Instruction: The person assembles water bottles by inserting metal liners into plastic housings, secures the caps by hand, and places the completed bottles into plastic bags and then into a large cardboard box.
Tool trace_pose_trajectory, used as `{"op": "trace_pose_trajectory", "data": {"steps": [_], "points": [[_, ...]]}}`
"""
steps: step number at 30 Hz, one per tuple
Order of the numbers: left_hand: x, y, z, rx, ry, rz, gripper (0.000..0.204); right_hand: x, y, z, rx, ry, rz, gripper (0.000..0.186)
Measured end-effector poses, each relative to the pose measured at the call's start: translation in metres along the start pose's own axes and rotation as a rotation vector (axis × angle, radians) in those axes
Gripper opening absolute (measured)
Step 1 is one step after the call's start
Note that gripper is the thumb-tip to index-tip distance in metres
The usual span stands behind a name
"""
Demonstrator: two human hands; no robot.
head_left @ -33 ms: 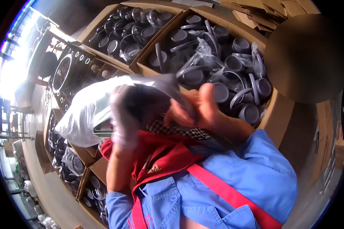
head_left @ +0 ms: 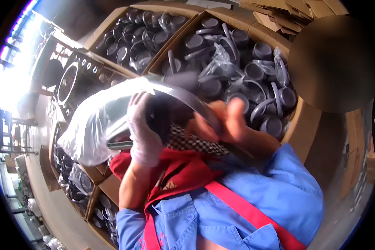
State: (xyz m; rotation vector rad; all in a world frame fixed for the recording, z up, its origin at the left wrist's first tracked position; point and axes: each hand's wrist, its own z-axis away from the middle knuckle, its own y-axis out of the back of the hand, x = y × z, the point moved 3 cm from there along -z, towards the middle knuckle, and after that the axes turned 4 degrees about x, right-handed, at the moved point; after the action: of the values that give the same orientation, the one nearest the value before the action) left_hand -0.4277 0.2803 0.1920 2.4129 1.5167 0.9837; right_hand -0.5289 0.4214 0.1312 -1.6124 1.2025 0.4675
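In front of my chest is a dark grey part with a long curved arm point(head_left: 183, 96), blurred by motion. My left hand point(head_left: 142, 133), in a whitish glove, closes around the part's darker body, whose far side is hidden. My bare right hand point(head_left: 223, 118) grips the free end of the curved arm, thumb raised. A translucent plastic bag point(head_left: 87, 129) bulges out at the left of my gloved hand. A flat edge with a greenish rim point(head_left: 120, 145) shows by the bag and glove; I cannot tell what it belongs to.
Ahead, a large carton point(head_left: 298, 121) holds several dark grey round parts with curved arms, some in clear bags. Another filled carton point(head_left: 100, 31) adjoins it at the left. More cartons point(head_left: 112, 187) stand lower left. Flattened cardboard point(head_left: 283, 14) lies at the far right.
The curved arm shows more fully now, arching between my hands. Both hands have shifted slightly to the right, and my gloved hand is less blurred. The grip stays the same.
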Motion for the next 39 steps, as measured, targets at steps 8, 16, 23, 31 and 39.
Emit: {"op": "trace_pose_trajectory", "data": {"steps": [8, 16, 23, 31, 39], "points": [[-0.107, 0.016, -0.003, 0.122, 0.690, 0.140, 0.016, -0.126, 0.054, 0.043, 0.303, 0.162, 0.355, 0.056], [-0.025, -0.136, -0.130, -0.194, -0.307, 0.129, 0.014, -0.089, 0.082, 0.040, 0.353, -0.086, 0.560, 0.083], [0.049, -0.152, -0.088, -0.433, -0.645, 0.279, 0.030, -0.093, 0.127, 0.088, 0.665, 0.190, -0.056, 0.039], [-0.178, -0.219, -0.070, -0.766, -0.410, -0.958, 0.068, -0.223, 0.113, 0.133, 1.008, 0.409, 0.741, 0.040], [-0.161, -0.332, -0.084, -0.758, -0.604, -0.291, 0.011, -0.255, 0.091, 0.196, 1.214, 0.366, 1.026, 0.037]]}}
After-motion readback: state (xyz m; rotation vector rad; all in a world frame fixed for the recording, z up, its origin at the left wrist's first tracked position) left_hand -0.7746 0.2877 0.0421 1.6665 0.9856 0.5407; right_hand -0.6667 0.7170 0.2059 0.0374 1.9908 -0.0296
